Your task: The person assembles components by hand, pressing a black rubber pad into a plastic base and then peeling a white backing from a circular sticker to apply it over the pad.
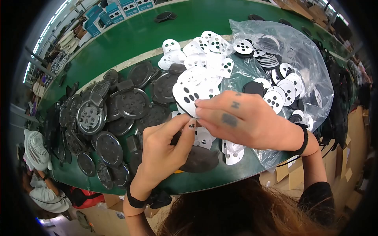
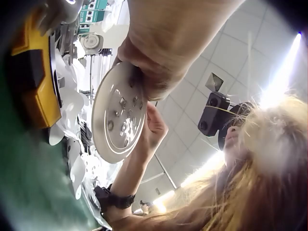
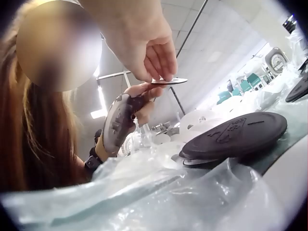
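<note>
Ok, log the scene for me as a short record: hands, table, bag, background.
Left hand: holds a disc
Right hand: pinches a white pad with dark holes
Table: green
Table, left: heap of dark discs
Table, middle: loose white pads, overlapping
Table, right: clear bag with white and black round pieces
Background, left: blue boxes, white fan

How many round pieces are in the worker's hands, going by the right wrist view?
2: a thin disc pinched by the right hand, and a thicker round plate held in the left hand. More could be hidden behind the fingers.
</note>
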`<state>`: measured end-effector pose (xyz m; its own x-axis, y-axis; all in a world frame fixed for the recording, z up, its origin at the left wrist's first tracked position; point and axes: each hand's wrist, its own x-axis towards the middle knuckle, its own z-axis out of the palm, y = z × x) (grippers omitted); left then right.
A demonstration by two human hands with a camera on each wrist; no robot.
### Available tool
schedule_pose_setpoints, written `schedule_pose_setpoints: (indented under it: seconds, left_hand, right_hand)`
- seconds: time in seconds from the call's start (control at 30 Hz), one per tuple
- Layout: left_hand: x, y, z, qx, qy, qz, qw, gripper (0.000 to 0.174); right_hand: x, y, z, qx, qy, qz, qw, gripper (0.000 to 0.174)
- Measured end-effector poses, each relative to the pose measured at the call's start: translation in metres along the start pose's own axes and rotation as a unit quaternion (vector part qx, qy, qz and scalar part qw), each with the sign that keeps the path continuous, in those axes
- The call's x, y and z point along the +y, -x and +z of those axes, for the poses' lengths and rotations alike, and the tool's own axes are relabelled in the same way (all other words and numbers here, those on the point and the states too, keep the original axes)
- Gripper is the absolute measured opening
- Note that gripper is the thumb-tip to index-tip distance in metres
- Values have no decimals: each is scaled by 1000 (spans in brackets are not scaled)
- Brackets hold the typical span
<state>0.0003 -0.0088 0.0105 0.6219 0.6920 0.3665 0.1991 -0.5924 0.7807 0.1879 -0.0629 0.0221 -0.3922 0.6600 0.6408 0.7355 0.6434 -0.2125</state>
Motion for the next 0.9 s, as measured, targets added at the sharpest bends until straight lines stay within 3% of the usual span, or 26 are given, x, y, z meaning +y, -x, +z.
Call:
schedule_pose_setpoints:
  seconds: [0.17, 0.27, 0.33, 0.43, 0.57, 0.67, 0.77, 0.83, 0.9]
  left_hand:
    - [-3, 2, 5, 49, -54, 92, 993, 6]
    - [-3, 3, 5, 54, -75, 95, 991, 6]
    - [-3, 1, 5, 61, -35, 69, 995, 4]
    - [-2, 1, 5, 73, 1, 30, 997, 2]
    - [7, 0, 1, 54, 26, -31, 998, 4]
    - [9, -1, -2, 42, 60, -42, 996, 7]
    - [3, -2, -5, 33, 94, -33, 995, 9]
    - [0, -3, -3, 52, 99, 28, 993, 22]
    - [1, -4, -7, 38, 113, 18, 993, 19]
  right_hand:
    - [-7, 3, 4, 18, 35, -6, 999, 36]
    - [-7, 2, 3, 9, 18, 18, 1000, 21]
    - [-4, 2, 5, 42, -40, 29, 998, 19]
    - [-5, 0, 7, 42, -31, 66, 996, 17]
    - [-6, -2, 1, 31, -16, 54, 998, 16]
    - [16, -11, -9, 104, 12, 63, 993, 11]
    - [40, -10, -24, 153, -144, 242, 947, 13]
    - [49, -10, -30, 171, -175, 318, 916, 18]
    - [56, -9, -28, 175, -173, 328, 912, 22]
